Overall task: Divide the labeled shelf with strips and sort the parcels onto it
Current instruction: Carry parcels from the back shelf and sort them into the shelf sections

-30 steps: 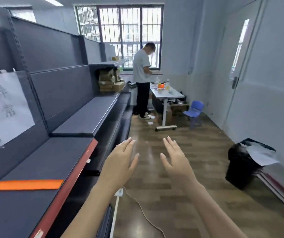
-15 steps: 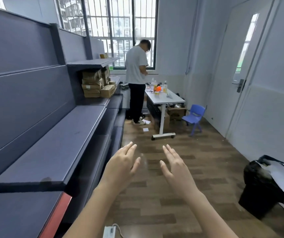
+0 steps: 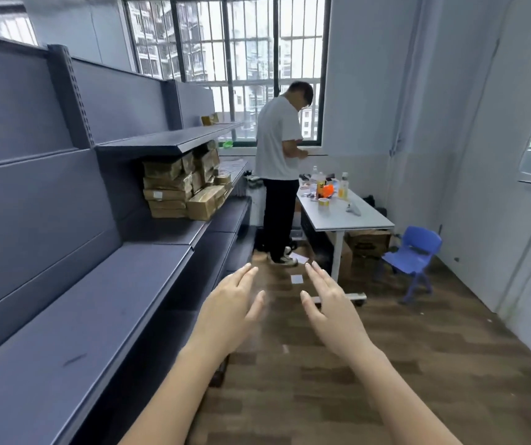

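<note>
Brown cardboard parcels [image 3: 180, 191] sit stacked on the dark grey shelf [image 3: 103, 300]; left hand [image 3: 230, 311] and right hand [image 3: 333, 308] hover spread, holding nothing.

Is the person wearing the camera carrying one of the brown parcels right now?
No. Both the left hand and the right hand are held out open and empty, while the parcels sit stacked on the shelf ahead.

Single head-worn wide-angle view, taken from standing height beside the dark shelving [image 3: 74, 309], which runs along the frame's left edge. The camera faces down the aisle toward the barred window [image 3: 228, 65] beyond the shelving's far end and tilts slightly downward, with the wood floor [image 3: 402, 364] right of the shelving. Straight edges bow near the borders.
</note>
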Demonstrator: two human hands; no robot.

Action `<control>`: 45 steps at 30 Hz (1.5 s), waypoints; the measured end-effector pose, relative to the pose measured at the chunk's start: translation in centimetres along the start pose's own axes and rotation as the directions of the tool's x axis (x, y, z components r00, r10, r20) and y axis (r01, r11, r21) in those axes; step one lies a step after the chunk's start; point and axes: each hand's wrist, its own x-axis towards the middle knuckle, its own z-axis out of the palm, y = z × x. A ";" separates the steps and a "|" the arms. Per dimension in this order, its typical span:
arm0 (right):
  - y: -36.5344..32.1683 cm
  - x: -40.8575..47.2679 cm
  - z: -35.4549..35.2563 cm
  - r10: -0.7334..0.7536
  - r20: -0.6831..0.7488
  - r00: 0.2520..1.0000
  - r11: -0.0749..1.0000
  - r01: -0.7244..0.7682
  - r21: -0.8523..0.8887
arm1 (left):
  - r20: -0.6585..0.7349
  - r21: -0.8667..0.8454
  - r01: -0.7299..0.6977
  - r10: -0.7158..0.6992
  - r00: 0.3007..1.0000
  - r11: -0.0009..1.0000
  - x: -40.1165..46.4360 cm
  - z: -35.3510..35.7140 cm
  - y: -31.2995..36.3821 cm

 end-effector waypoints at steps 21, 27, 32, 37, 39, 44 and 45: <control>20.7 55.2 12.8 -0.121 0.116 0.986 0.981 0.101 0.164 | -0.035 -0.023 0.154 -0.155 0.987 0.988 51.3 20.2 -21.7; 24.4 68.8 19.0 -0.218 0.199 0.955 0.946 0.156 0.286 | -0.090 0.034 0.280 -0.276 0.957 0.959 60.4 23.3 -27.9; 27.7 81.7 23.6 -0.348 0.277 0.896 0.902 0.240 0.358 | -0.170 0.032 0.466 -0.455 0.874 0.884 68.7 26.8 -32.8; 29.8 94.6 26.3 -0.468 0.396 0.791 0.864 0.316 0.391 | -0.290 -0.087 0.674 -0.666 0.687 0.733 77.2 29.3 -35.8; 30.2 99.0 27.4 -0.482 0.413 0.772 0.855 0.313 0.413 | -0.303 -0.105 0.728 -0.719 0.625 0.677 79.9 29.7 -36.9; 30.2 107.0 31.4 -0.484 0.446 0.753 0.830 0.234 0.506 | -0.347 -0.163 0.814 -0.805 0.481 0.557 84.3 30.2 -40.4; 30.1 108.2 32.3 -0.478 0.447 0.756 0.823 0.208 0.528 | -0.362 -0.185 0.822 -0.815 0.452 0.539 85.0 30.3 -41.1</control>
